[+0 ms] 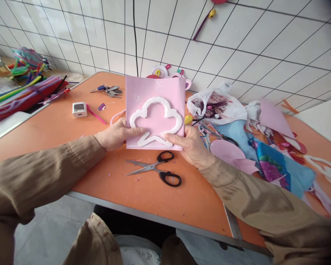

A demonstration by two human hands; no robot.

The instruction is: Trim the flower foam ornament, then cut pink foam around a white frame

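Both hands hold up a pink sheet (157, 88) above the table, tilted toward me. On its face lies a white cloud-shaped outline (156, 100) with a flared base. My left hand (118, 134) grips the sheet's lower left edge, its thumb pressing on the outline's left side. At the lower right edge, my right hand (194, 145) is closed the same way, with its thumb on the outline's base. The fingers behind the sheet are hidden. Below it, black-handled scissors (154, 167) rest on the table with their blades apart.
The orange table (99, 173) meets a tiled wall. Keys (113, 91) and a white charger (79, 109) lie at left, near bundled pipe cleaners (27, 97). At right are a white plastic bag (234, 108), pink paper scraps (228, 151) and a blue printed bag (285, 165).
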